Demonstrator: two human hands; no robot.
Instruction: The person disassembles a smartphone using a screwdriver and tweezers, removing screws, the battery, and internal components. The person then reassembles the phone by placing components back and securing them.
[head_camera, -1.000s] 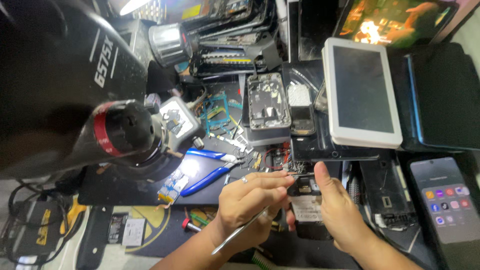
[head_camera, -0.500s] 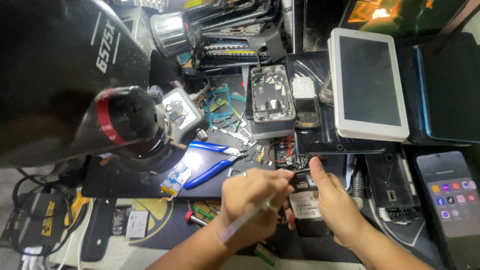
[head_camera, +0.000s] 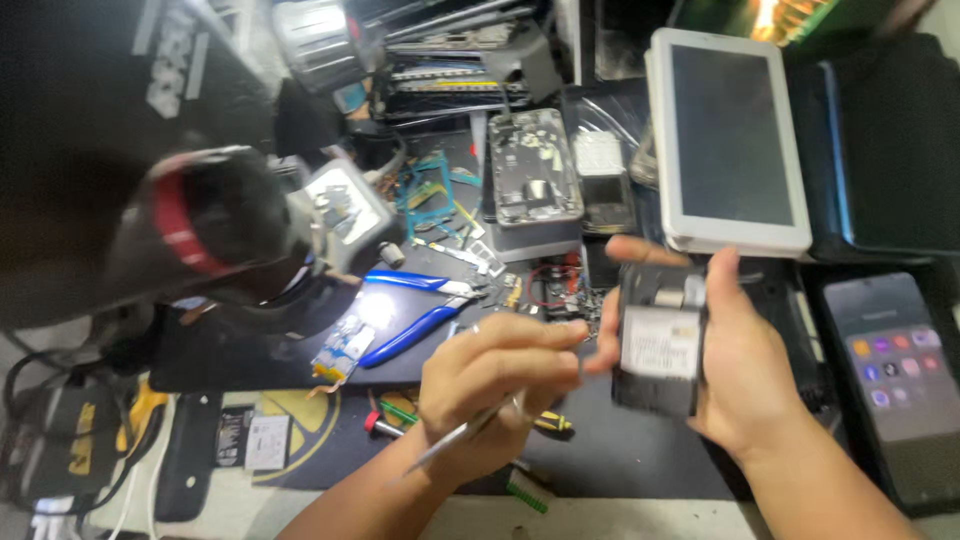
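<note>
Black cluttered bench mat (head_camera: 620, 450); hands: left (head_camera: 495, 385) gripping tweezers (head_camera: 455, 440), right (head_camera: 735, 370) holding opened phone (head_camera: 660, 345).

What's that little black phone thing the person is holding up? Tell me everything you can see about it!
The opened phone is a small dark slab with its back cover off, so its insides show. A pale rectangular label, probably on the battery, fills the middle, with a small silvery part above it. It is blurred, so finer parts cannot be told. The right hand holds it lifted above the dark work mat, thumb along its right edge. The left hand, gripping thin metal tweezers, is beside it.
</note>
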